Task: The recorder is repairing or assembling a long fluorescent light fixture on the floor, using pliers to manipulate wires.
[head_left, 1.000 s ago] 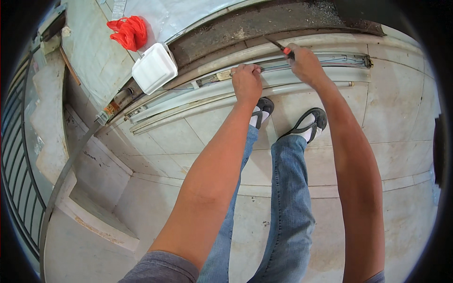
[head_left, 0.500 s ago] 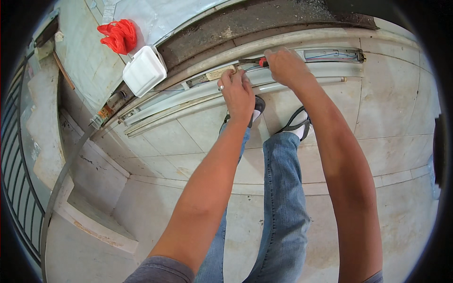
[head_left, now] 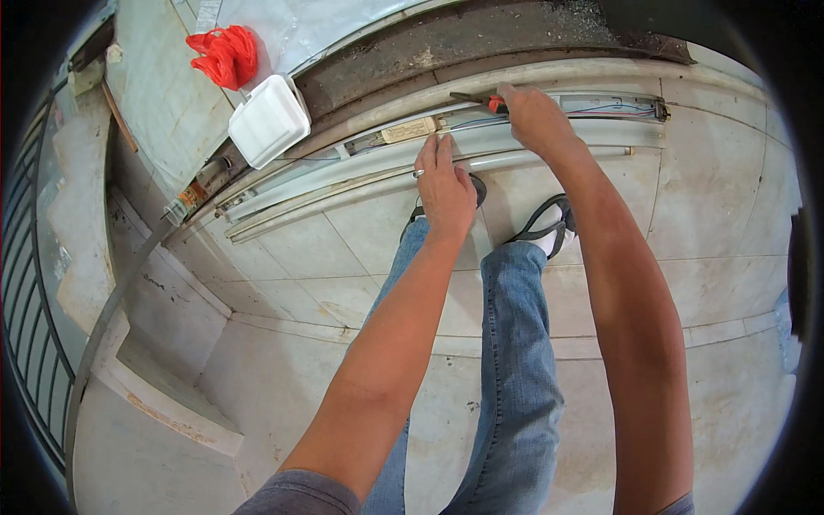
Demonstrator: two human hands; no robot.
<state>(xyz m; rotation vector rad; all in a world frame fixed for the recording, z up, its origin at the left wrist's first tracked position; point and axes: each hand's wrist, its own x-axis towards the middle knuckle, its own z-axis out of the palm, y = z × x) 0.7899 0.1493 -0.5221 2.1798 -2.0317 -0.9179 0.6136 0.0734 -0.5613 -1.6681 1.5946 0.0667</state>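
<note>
Head view shows the light fixture (head_left: 614, 131) lying open on the floor (head_left: 601, 313), tube (head_left: 549, 159) already out alongside, ballast (head_left: 408, 130) and wiring (head_left: 609, 109) still inside, the fingers of the left hand (head_left: 448, 193) loosely spread near the ballast and the right hand (head_left: 539, 120) gripping red-handled pliers (head_left: 496, 104).

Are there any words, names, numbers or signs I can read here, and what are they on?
There are none clear enough to read.
Pale block in the long white fixture: faint marks, too small to read.
Bottle-like thing: coloured patches, too small to make out.
White box: no writing shows.
Red bag: no writing shows.
</note>
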